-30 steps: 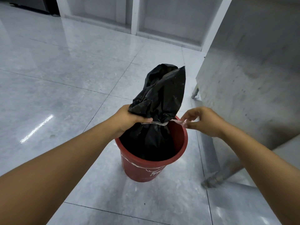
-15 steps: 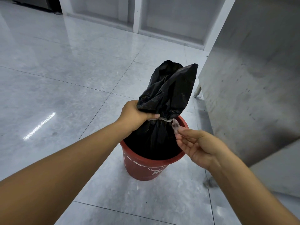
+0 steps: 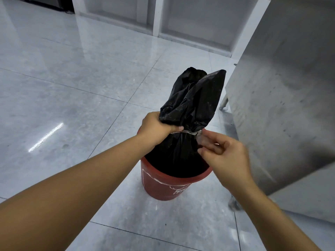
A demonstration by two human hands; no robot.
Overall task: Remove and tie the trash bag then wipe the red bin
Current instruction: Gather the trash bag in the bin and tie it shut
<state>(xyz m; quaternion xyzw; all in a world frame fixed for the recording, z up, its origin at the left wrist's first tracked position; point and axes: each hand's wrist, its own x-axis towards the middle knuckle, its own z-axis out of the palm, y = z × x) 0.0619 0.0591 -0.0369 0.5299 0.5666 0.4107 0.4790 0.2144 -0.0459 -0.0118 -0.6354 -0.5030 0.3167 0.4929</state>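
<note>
A black bag (image 3: 190, 105) stands in a red bin (image 3: 163, 185) on the floor (image 3: 72, 87). Its gathered neck is gripped by the left hand (image 3: 155, 129). A pale tie (image 3: 190, 132) is pinched by right hand (image 3: 224, 156) fingers (image 3: 204, 140).

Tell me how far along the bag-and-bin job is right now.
Done: the black plastic trash bag is gathered into a neck. In hand: the left hand grips that neck while the right hand works a pale strip around it; whether it is knotted cannot be told. Left: the bag's body sits inside the red plastic bin, so lifting it out and wiping the bin remain. No cloth is in view.
</note>
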